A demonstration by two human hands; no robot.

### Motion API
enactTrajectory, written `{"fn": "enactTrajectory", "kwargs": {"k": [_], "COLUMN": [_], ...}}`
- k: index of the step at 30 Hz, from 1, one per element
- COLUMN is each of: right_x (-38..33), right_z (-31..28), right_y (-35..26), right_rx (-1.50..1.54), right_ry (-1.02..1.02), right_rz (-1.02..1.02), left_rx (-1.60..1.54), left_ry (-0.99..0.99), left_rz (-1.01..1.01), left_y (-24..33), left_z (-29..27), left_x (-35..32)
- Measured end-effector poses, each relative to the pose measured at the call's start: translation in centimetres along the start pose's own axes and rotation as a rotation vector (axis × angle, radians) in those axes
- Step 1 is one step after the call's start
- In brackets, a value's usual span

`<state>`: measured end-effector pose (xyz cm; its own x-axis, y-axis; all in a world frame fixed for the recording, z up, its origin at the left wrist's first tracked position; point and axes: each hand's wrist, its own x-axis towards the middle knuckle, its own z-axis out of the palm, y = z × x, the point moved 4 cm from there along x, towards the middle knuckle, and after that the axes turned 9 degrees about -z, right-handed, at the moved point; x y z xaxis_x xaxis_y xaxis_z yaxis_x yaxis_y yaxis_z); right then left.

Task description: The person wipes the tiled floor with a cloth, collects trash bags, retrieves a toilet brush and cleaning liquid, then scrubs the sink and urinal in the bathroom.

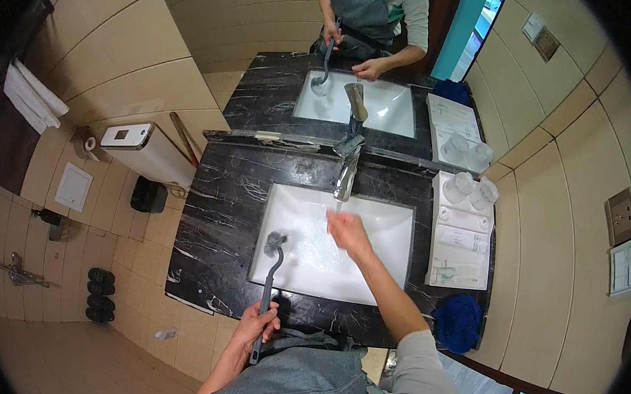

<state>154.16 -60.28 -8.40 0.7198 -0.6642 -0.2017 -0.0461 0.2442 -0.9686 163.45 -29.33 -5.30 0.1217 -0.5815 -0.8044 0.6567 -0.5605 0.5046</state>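
Observation:
My left hand [255,321] is closed round the grey handle of a curved-neck toilet brush [270,279]. The brush's round grey bristle head [275,244] is over the left side of the white sink [302,277]. Just below the spout of the chrome faucet [346,176], my right hand [350,233] reaches over the basin, where a thin stream of water shows. Blur hides how its fingers are set. Wet, shiny streaks mark the basin's inside.
Black marble counter [218,211] surrounds the sink, with a mirror behind. On the right, a white tray [459,264] holds glasses [458,187] and packets; a dark blue cloth [457,323] lies nearer me. A white toilet [149,150] and black bin [149,195] stand left.

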Motion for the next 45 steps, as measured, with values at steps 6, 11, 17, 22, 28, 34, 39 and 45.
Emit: {"fn": "enactTrajectory", "kwargs": {"k": [6,11,17,22,28,34,39,45], "right_x": [8.4,7.8,-3.6,-10.9,-12.7,-6.6,1.5,13.0], "right_z": [2.6,5.7,6.7,-0.7,-4.2,-4.4,-7.2,-2.4], "right_y": [-8.0,-3.9,7.4,11.9,12.0,16.5,21.5,22.0], "right_rx": [0.807,0.701,-0.115,-1.271,-1.028,-0.946,-0.744,-0.704], "right_ry": [0.228,0.175,-0.449,-0.064,0.275,0.293,0.951,0.689], "right_rz": [-0.022,0.192,0.271,0.147,-0.174,-0.211,0.037,-0.064], "left_rx": [0.002,0.028,0.019,0.163,0.319,0.235,0.105,0.156], "left_ry": [0.046,0.066,0.051,0.134,0.168,0.206,0.329,0.446], "left_rz": [0.035,0.101,0.143,0.13,0.104,0.214,0.317,0.331], "left_y": [-0.5,-0.5,-0.4,-0.8,-1.0,-1.0,-0.5,0.1], "left_z": [-0.7,-1.1,-1.9,-2.0,-0.6,-0.3,-1.5,-1.8], "left_x": [-0.9,-1.2,-2.4,-3.7,-3.5,-4.7,-7.7,-9.2]}}
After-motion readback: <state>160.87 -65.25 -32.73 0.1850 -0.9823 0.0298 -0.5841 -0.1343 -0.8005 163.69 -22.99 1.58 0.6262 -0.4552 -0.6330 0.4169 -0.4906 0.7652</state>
